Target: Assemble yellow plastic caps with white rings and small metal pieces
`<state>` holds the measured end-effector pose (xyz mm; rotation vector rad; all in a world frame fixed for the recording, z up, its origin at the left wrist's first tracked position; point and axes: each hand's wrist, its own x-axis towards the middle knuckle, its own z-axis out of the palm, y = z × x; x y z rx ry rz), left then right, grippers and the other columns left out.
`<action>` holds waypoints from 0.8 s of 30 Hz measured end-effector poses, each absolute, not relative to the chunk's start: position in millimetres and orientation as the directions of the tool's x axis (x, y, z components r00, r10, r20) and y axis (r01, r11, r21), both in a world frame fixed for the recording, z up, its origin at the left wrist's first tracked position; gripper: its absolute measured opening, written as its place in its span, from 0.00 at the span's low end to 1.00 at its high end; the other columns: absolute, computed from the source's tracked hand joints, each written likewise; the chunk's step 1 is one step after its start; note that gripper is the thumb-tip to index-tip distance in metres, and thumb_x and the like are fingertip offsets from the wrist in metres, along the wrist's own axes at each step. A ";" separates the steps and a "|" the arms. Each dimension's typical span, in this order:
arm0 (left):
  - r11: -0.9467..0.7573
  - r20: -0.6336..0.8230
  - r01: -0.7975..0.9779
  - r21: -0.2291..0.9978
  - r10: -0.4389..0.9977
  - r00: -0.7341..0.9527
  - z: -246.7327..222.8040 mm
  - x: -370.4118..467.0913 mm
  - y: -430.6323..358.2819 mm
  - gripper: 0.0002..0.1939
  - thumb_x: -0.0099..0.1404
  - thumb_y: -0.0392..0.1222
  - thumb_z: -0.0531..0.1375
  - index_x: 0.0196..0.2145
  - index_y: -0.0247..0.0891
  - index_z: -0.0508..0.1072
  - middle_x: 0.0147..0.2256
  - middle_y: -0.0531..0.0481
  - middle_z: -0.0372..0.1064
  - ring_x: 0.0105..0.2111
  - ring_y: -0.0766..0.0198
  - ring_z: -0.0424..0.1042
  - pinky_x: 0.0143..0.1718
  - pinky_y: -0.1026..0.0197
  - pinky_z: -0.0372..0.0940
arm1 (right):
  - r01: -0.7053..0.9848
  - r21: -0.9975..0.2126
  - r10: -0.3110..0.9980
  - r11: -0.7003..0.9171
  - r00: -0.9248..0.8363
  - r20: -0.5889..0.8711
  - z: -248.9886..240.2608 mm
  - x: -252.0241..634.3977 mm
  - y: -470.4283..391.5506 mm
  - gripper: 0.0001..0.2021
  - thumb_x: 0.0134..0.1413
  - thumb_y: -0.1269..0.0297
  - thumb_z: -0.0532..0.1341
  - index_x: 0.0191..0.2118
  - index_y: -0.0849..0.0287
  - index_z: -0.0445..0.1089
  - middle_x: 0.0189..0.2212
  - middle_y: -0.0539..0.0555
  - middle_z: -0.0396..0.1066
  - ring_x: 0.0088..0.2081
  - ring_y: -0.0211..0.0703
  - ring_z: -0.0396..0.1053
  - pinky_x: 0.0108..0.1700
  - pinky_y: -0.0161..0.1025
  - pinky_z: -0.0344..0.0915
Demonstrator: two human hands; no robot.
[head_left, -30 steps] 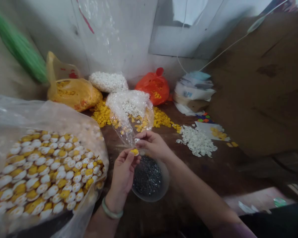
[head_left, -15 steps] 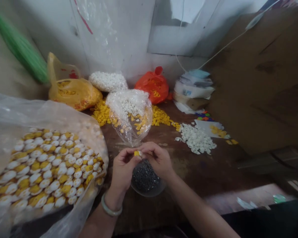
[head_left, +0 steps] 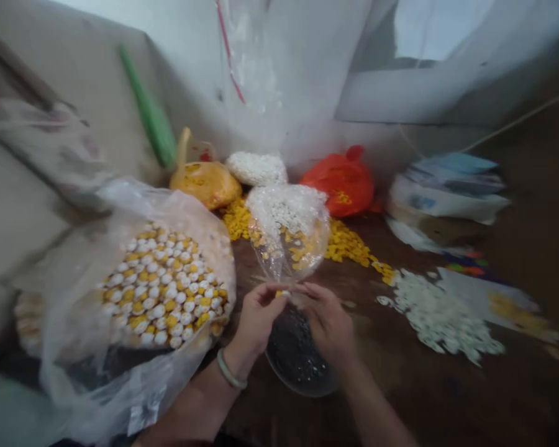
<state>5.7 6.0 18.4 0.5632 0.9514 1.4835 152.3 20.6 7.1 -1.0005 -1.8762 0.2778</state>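
Observation:
My left hand (head_left: 259, 313), with a pale bangle at its wrist, pinches a small yellow and white piece (head_left: 282, 293). My right hand (head_left: 328, 320) is closed at the same piece, fingertips close to those of my left; what it grips is blurred. Below both hands sits a clear round bowl (head_left: 302, 383) of small dark shiny parts. Just beyond the fingertips lies a clear plastic bag (head_left: 289, 226) with white and yellow pieces in it.
A large open plastic bag (head_left: 165, 285) of yellow and white pieces stands at the left. Loose yellow pieces (head_left: 347, 243) and white pieces (head_left: 442, 313) lie on the brown table (head_left: 377, 385). Behind are an orange bag (head_left: 205, 183), a red bag (head_left: 340, 183) and stacked papers (head_left: 451, 186).
The view has swung to the left, so the table's things appear farther right. My hands remain together over the bowl, still closed around the small piece.

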 end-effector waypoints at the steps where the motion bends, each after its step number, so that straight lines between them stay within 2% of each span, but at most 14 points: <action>1: 0.031 -0.170 -0.542 0.840 0.964 -0.207 22.6 3.0 6.0 0.15 0.43 0.42 0.73 0.29 0.35 0.78 0.25 0.52 0.75 0.25 0.69 0.70 0.31 0.65 0.66 | 0.531 -0.571 0.747 0.626 -0.197 0.636 6.6 156.7 22.8 0.10 0.64 0.62 0.56 0.47 0.55 0.69 0.41 0.56 0.75 0.43 0.47 0.73 0.47 0.44 0.71; 4: -0.097 -0.061 -0.413 0.905 0.934 -0.352 39.9 -11.2 0.8 0.11 0.48 0.41 0.71 0.29 0.36 0.78 0.25 0.53 0.74 0.24 0.70 0.70 0.29 0.66 0.66 | 0.556 -0.583 0.772 0.592 -0.183 0.609 7.4 166.4 28.6 0.09 0.64 0.61 0.55 0.44 0.54 0.70 0.39 0.55 0.75 0.40 0.47 0.73 0.46 0.45 0.71; 7: -0.203 0.024 -0.330 0.922 0.880 -0.473 56.4 -31.1 -11.1 0.11 0.50 0.40 0.70 0.33 0.37 0.78 0.29 0.50 0.76 0.28 0.68 0.72 0.32 0.67 0.67 | 0.541 -0.539 0.737 0.645 -0.254 0.627 10.4 167.1 29.5 0.09 0.64 0.63 0.54 0.41 0.54 0.72 0.36 0.55 0.75 0.38 0.48 0.73 0.42 0.44 0.71; 12: -0.390 -0.047 -0.518 0.761 0.764 -0.643 62.9 -69.2 -25.8 0.13 0.47 0.36 0.71 0.34 0.38 0.78 0.33 0.50 0.77 0.34 0.66 0.76 0.44 0.62 0.69 | 0.457 -0.464 0.645 0.759 -0.431 0.630 14.7 159.0 24.4 0.12 0.61 0.71 0.52 0.41 0.53 0.72 0.36 0.53 0.75 0.39 0.46 0.73 0.43 0.42 0.70; 14: -0.452 -0.085 -0.541 0.709 0.707 -0.702 60.1 -83.1 -26.6 0.11 0.47 0.32 0.70 0.31 0.38 0.78 0.34 0.51 0.77 0.38 0.65 0.76 0.49 0.60 0.67 | 0.444 -0.438 0.619 0.782 -0.468 0.630 15.5 157.3 23.4 0.14 0.58 0.74 0.51 0.42 0.54 0.71 0.37 0.52 0.75 0.40 0.46 0.73 0.43 0.42 0.70; 17: -0.485 -0.153 -0.534 0.693 0.625 -0.766 58.1 -92.5 -27.4 0.11 0.50 0.27 0.67 0.29 0.41 0.76 0.34 0.54 0.76 0.40 0.66 0.76 0.54 0.59 0.65 | 0.436 -0.417 0.600 0.798 -0.504 0.621 15.8 156.6 24.6 0.16 0.56 0.76 0.50 0.42 0.54 0.71 0.38 0.53 0.75 0.40 0.46 0.73 0.43 0.41 0.71; 19: -0.469 -0.183 -0.528 0.708 0.600 -0.779 60.8 -88.5 -35.0 0.13 0.50 0.28 0.67 0.31 0.43 0.76 0.35 0.54 0.76 0.40 0.65 0.76 0.53 0.57 0.67 | 0.423 -0.404 0.583 0.811 -0.526 0.619 14.5 156.8 27.0 0.15 0.56 0.75 0.50 0.41 0.54 0.72 0.37 0.53 0.76 0.39 0.46 0.74 0.42 0.41 0.72; 21: -0.423 -0.174 -0.528 0.736 0.636 -0.751 65.2 -80.1 -53.4 0.17 0.49 0.31 0.70 0.37 0.44 0.77 0.37 0.52 0.77 0.41 0.61 0.77 0.50 0.56 0.68 | 0.405 -0.383 0.556 0.830 -0.544 0.629 11.0 157.8 30.5 0.15 0.56 0.73 0.50 0.40 0.53 0.72 0.36 0.52 0.76 0.38 0.46 0.74 0.41 0.41 0.73; 22: -0.383 -0.149 -0.529 0.757 0.687 -0.711 67.0 -76.8 -66.7 0.20 0.48 0.34 0.71 0.41 0.45 0.77 0.37 0.50 0.77 0.41 0.59 0.77 0.48 0.55 0.69 | 0.396 -0.372 0.541 0.840 -0.556 0.630 8.3 158.7 32.7 0.15 0.55 0.72 0.50 0.40 0.52 0.72 0.36 0.52 0.76 0.37 0.46 0.75 0.40 0.41 0.73; 24: -0.260 -0.062 -0.512 0.819 0.847 -0.528 68.8 -77.9 -99.0 0.27 0.47 0.43 0.73 0.47 0.44 0.76 0.40 0.44 0.77 0.44 0.50 0.77 0.44 0.52 0.71 | 0.381 -0.362 0.525 0.851 -0.588 0.615 1.7 161.1 38.9 0.15 0.53 0.70 0.51 0.39 0.51 0.73 0.36 0.51 0.77 0.36 0.47 0.76 0.38 0.41 0.74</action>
